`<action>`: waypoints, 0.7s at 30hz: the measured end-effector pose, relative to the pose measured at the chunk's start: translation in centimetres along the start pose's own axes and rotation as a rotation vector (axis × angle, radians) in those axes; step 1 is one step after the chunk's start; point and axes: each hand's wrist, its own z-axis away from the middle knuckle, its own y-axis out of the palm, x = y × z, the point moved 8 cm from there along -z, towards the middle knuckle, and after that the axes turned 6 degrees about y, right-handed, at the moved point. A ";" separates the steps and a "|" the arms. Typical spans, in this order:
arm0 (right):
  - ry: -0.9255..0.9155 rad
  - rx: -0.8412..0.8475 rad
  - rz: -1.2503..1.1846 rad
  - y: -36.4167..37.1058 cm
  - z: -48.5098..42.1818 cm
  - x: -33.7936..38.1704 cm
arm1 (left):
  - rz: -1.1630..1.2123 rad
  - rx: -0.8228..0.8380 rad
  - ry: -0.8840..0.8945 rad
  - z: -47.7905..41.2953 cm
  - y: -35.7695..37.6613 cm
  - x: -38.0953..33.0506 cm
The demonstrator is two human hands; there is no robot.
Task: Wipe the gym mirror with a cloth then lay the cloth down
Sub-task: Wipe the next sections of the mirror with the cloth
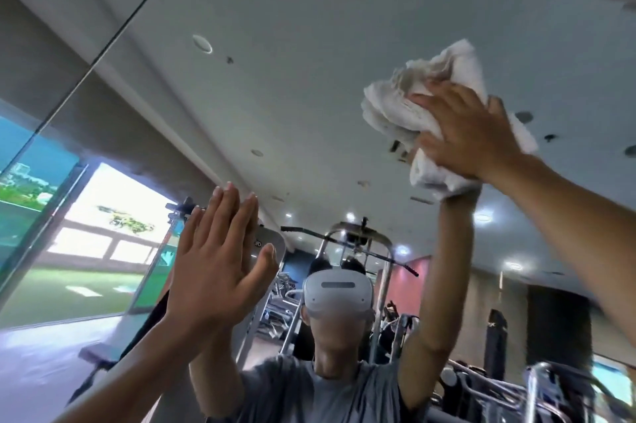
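Wiping: the step in hand appeared to be the wipe itself, high up on the glass; laying the cloth down was not yet done.
Cloth: the white cloth (430, 106) was bunched into thick folds and sat flat against the mirror, high on the right side.
Mirror: the mirror (309, 78) filled most of the view, and the cloth met it well above head height.
Right hand: the right hand (471, 133) lay over the cloth with its fingers spread and fairly straight, pressing it to the glass rather than clenching it; the arm was stretched upward.
Left hand: the left hand (213, 257) was flat and fully open, fingers together and straight, palm against the glass, holding nothing.
Doing it well: the bunched folds probably touched the glass unevenly, so steady palm pressure and overlapping passes seemed wise; the bare left palm could leave a print needing a last pass.
Seam: a dark seam (103, 44) between panels ran diagonally at the left, well apart from the cloth.
Reflection: a headset (337, 295) worn by the person and a gym machine (361, 240) showed in the glass below the cloth.
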 end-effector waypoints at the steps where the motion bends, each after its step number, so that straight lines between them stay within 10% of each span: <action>1: 0.088 -0.064 -0.016 -0.1 0.5 0.9 | 0.004 -0.005 -0.001 -0.1 -0.1 0.0; 4: 0.072 -0.107 -0.055 0.3 3.8 6.6 | 0.003 0.002 -0.027 0.1 -0.3 -0.2; 10: -0.730 0.135 -0.008 1.0 13.2 6.2 | 0.018 0.112 -0.189 0.3 -0.4 -1.5; 16: 0.327 -0.077 -0.033 -0.7 10.2 -11.7 | -0.097 0.348 0.047 -2.7 2.1 -14.1; 21: -0.015 0.023 -0.047 0.3 15.9 -7.4 | 0.006 0.310 0.165 -3.2 5.0 -26.9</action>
